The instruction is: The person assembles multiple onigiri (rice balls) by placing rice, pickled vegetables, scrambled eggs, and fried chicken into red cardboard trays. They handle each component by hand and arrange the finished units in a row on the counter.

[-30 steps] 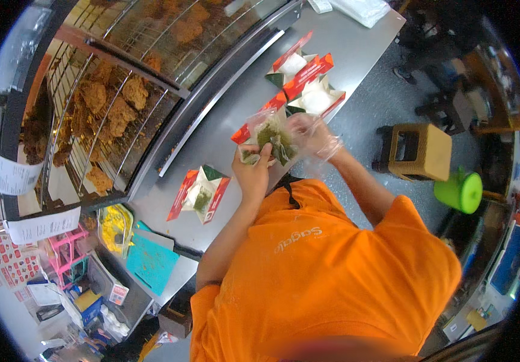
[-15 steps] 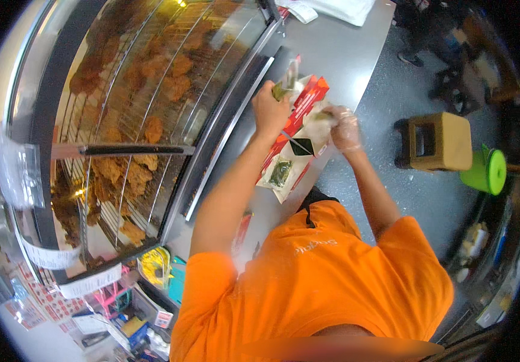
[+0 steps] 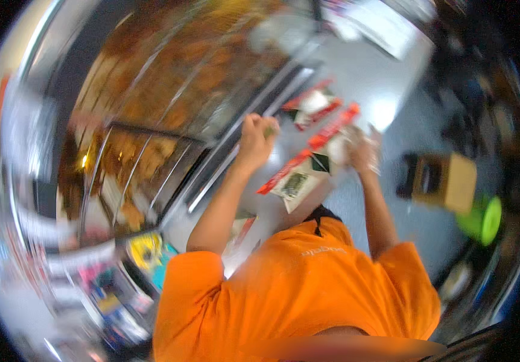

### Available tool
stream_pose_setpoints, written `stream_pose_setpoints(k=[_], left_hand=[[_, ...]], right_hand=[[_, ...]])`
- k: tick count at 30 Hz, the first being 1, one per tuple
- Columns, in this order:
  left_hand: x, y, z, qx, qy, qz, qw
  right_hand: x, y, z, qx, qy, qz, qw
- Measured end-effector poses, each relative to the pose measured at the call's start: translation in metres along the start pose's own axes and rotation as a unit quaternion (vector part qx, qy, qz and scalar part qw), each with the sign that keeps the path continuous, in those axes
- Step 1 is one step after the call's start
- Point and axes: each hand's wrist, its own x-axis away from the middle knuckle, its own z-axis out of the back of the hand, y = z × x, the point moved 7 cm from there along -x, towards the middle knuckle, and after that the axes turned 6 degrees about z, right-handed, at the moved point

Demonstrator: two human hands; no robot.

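The picture is blurred by motion. My left hand (image 3: 256, 136) is a closed fist over the steel counter (image 3: 373, 84), with a bit of a small greenish packet (image 3: 269, 129) showing at its top. My right hand (image 3: 360, 152), in a clear plastic glove, rests against a red-and-white folded carton (image 3: 334, 128); its grip is too blurred to read. A second carton (image 3: 309, 102) lies just beyond the hands, and a third carton (image 3: 294, 181) lies nearer my orange shirt.
A glass display case (image 3: 169, 102) with fried food on wire racks fills the left. White paper (image 3: 386, 27) lies at the counter's far end. A wooden box stool (image 3: 447, 181) and a green bucket (image 3: 484, 218) stand on the floor to the right. A yellow object (image 3: 145, 250) sits lower left.
My view has swung, so the counter and cartons sit more central. My left hand has lowered its packet toward the counter. My right hand stays at the red-edged carton.
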Motion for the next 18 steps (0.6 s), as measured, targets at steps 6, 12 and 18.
stream_pose_setpoints(k=[6,12,18], left_hand=[[0.266,-0.132,0.096,0.200,-0.073,0.304,0.929],[0.471,-0.267,0.261,0.002,0.311,0.590,0.745],[0.450,-0.403,0.404,0.161,0.503,0.447,0.722]], right_hand=[[-0.018,-0.004,-0.080,0.034,-0.118,0.207,0.971],[-0.009,-0.051,-0.065,-0.128,-0.088,0.275,0.949],[0.013,-0.103,-0.088,-0.215,-0.111,0.213,0.947]])
